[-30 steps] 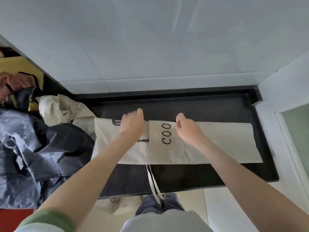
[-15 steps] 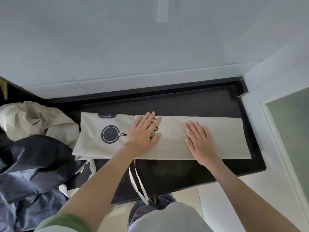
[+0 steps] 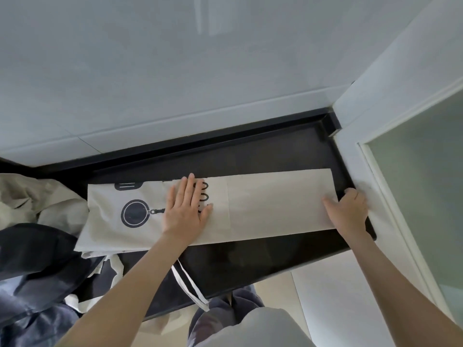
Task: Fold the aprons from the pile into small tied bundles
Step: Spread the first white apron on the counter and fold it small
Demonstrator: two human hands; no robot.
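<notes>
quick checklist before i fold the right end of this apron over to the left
1. Left hand pins the middle of the apron: ok, it lies flat on the cloth.
2. Right hand has the right end: ok, thumb on top, fingers curled at the edge.
3. Right half lies smooth: ok, no wrinkles show.
4. Ties are tucked in: not ok, they hang over the front edge of the black counter.
5. Left end is free of the pile: not ok, it butts against the crumpled cloth.
6. Lower layers are lined up: cannot tell, they are hidden.
</notes>
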